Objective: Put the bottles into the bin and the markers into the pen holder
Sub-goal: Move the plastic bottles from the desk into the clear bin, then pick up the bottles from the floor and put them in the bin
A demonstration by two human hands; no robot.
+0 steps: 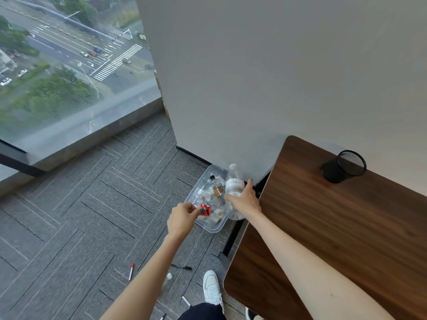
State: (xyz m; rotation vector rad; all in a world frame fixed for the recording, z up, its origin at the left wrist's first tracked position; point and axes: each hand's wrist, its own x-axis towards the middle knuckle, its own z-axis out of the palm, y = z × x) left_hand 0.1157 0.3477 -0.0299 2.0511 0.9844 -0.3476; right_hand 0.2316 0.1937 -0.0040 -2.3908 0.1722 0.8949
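Observation:
A clear plastic bin (213, 228) stands on the carpet by the wall and holds several bottles. My right hand (246, 199) grips a clear water bottle (234, 184) with a white label over the bin's right edge. My left hand (182, 218) hovers at the bin's left edge, its fingers pinched on a bottle with a red label (205, 209). A red-capped marker (131, 271) and a black marker (181, 267) lie on the floor near my feet. A small clear bottle (167, 278) lies by my left forearm. The black mesh pen holder (344, 166) stands on the desk.
The wooden desk (335, 227) fills the right side, its corner close to the bin. A white wall rises behind the bin and a floor-length window is at the left. My white shoe (211, 287) is on the carpet, with further markers (186, 300) beside it.

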